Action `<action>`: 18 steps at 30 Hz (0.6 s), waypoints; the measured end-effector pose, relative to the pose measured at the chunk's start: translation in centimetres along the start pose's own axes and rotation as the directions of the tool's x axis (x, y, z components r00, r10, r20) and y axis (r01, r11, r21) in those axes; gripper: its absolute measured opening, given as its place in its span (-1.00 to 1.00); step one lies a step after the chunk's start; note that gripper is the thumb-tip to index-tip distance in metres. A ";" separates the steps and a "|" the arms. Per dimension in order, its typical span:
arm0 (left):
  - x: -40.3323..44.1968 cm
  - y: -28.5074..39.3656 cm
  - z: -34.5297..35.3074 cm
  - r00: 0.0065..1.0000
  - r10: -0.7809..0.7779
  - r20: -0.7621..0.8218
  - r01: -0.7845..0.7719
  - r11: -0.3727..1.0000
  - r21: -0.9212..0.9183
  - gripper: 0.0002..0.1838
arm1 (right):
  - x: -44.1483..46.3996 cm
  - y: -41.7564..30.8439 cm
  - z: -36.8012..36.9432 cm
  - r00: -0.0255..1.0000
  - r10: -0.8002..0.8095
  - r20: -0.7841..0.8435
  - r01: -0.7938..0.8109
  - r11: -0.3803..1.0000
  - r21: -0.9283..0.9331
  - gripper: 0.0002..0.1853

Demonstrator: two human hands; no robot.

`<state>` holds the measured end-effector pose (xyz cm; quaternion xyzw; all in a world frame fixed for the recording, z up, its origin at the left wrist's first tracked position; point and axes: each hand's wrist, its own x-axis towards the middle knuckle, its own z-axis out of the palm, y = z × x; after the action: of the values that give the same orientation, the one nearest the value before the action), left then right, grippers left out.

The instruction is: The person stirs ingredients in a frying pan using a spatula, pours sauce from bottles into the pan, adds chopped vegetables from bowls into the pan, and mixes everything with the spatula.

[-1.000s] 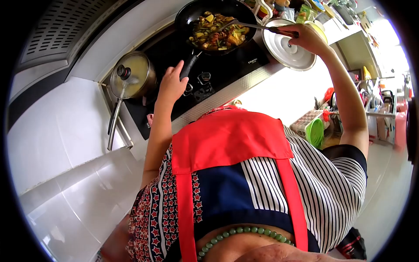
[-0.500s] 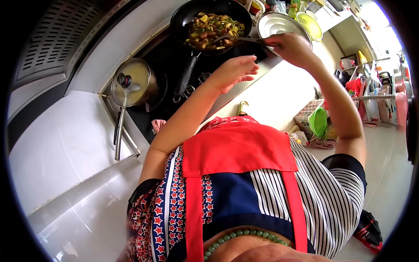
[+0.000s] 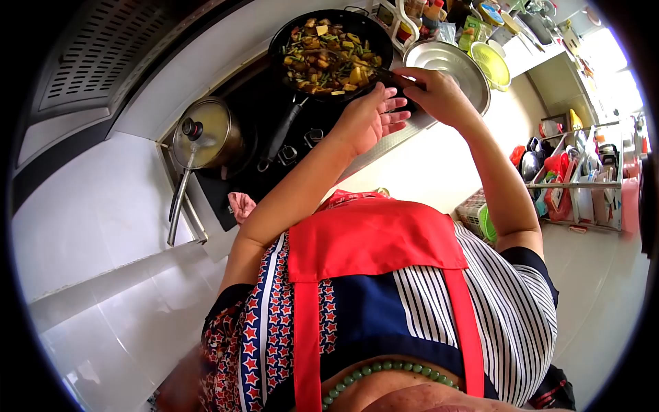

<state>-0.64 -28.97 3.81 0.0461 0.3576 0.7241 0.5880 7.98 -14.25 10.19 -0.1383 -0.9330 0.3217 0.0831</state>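
A black wok [image 3: 280, 36] full of diced, browned food with green and yellow pieces [image 3: 322, 58] sits on the dark stove. My right hand [image 3: 437, 96] grips the dark handle of a spatula [image 3: 386, 75] over the wok's right rim; its head is in the food and hard to make out. Close beside it, my left hand [image 3: 371, 120] is held palm up, fingers apart and holding nothing, below the wok's near rim. The wok's long black handle [image 3: 280, 135] points toward me, left of that hand.
A lidded steel pot [image 3: 206, 134] stands on the stove's left side. Right of the wok lie a round silver metal lid or tray [image 3: 473, 72] and a yellow-green strainer [image 3: 489, 63]. Bottles and packets crowd the counter behind. A loaded dish rack [image 3: 583, 184] stands far right.
My right hand has moved left and down with the spatula, whose head has gone deeper into the food. My left palm has turned up, nearer the right hand. The view has shifted slightly.
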 end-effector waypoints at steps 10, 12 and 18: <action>6.8 -2.0 -2.3 0.995 -0.058 -0.083 0.036 0.969 -0.245 -0.47 | 3.8 3.8 7.4 0.998 0.028 0.062 -0.011 0.966 -0.259 -0.68; 5.9 -3.5 -1.4 0.988 -0.093 -0.120 0.066 0.974 -0.217 -0.46 | 2.2 4.7 6.8 0.997 0.013 0.070 0.003 0.972 -0.234 -0.61; 4.8 -4.4 2.3 0.985 -0.087 0.146 0.107 0.985 -0.134 -0.53 | -2.1 2.9 -0.4 0.998 0.021 0.051 -0.017 0.997 -0.074 -0.53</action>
<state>2.65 -23.38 1.27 0.0374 0.2649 0.7131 0.6480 10.69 -12.51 8.53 -0.1419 -0.9446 0.2916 0.0509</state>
